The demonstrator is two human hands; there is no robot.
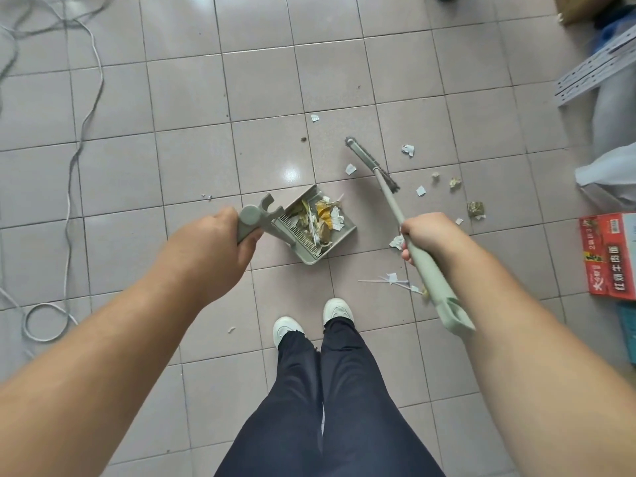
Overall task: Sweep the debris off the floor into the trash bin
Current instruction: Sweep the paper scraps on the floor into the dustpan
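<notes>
Mid-sweep on a tiled floor (192, 98): my left hand (220, 246) is wrapped tight round the handle of the dustpan (316, 225), which sits on the tiles just ahead of my shoes, its tray already holding a heap of yellowed scraps and torn paper, while my right hand (425, 237) is clenched round the shaft of the broom (392, 201), whose dark bristle head rests on the floor just beyond and to the right of the pan. By my reckoning the job is partly done, since plenty of debris remains loose: paper bits (407, 149) beyond the bristles, crumpled clumps (476, 210) further right, thin sticks (389, 281) and shreds near my right foot, and a stray fleck by my left shoe. No trash bin is in view, so emptying the pan is yet to come. At the right edge a red printed box (609, 256), pale plastic and a perforated metal strip are cut off, and what lies behind them cannot be made out; grey cables (82, 108) trail along the left
</notes>
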